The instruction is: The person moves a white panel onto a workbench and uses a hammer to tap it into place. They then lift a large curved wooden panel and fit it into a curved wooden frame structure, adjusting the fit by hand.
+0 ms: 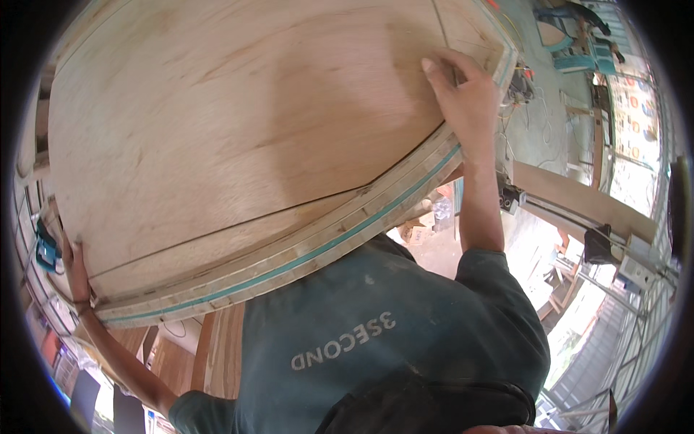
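A big plywood panel (217,123) fills the upper left, close against my body. Dark thin lines run across its face, near the front and at the right. Its curved front edge is built of pale wood layers with a teal stripe (289,266). At the panel's left corner, my left hand (76,271) rests against the edge with fingers stretched out. On the right part of the panel lies my right hand (468,98), thumb and fingers bent together over the dark line. What they hold, if anything, is hidden.
Behind the right edge, cables and a small machine (520,88) sit on the floor. A person (578,18) bends over teal-edged pieces (589,61) at the upper right. A blue power tool (48,246) is at the far left. Wooden boards (217,347) stand below the panel.
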{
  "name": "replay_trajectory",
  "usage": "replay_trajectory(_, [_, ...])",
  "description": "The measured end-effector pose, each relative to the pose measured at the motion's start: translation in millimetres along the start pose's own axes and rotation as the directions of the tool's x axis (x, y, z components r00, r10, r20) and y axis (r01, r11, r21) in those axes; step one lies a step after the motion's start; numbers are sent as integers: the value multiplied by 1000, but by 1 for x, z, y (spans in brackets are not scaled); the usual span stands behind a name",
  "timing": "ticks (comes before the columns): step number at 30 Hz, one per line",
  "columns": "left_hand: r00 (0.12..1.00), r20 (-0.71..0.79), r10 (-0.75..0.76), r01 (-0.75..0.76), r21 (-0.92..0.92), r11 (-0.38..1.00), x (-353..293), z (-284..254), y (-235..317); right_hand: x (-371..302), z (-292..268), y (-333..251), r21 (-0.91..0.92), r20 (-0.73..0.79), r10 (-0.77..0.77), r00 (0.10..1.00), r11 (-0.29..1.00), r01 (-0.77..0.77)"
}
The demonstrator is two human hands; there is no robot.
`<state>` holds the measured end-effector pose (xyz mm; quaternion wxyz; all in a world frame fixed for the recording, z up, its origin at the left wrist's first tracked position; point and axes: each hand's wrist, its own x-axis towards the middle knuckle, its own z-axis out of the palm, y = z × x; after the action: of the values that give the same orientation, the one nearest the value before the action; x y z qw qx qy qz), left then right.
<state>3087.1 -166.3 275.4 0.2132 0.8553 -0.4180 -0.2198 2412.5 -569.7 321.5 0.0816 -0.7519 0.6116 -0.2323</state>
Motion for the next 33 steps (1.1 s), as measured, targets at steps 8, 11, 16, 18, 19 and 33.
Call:
replay_trajectory(8, [998, 61, -6, 11, -73, 997, 1, 1, 7, 0, 4, 6, 48, -30, -32, 999, 998, 34])
replay_trajectory(11, [998, 65, -18, 24, -95, 995, 0, -3, 6, -1, 7, 7, 10, -30, -44, 999, 999, 44])
replay_trajectory(16, [997, 66, -32, 40, -120, 992, 0, -3, 1, 0, 6, 3, -50, -29, -96, 995, 994, 95])
replay_trajectory(18, [997, 65, -33, 41, -123, 992, 0, -4, 0, 2, 3, 1, -9, 10, -47, 999, 999, 47])
replay_trajectory(19, [997, 64, -33, 41, -127, 991, 1, -4, 0, 2, 3, 0, 13, 31, -22, 999, 1000, 22])
replay_trajectory(33, [998, 53, -25, 32, -140, 990, 6, -1, -5, 0, 2, 3, -27, -9, -55, 998, 998, 55])
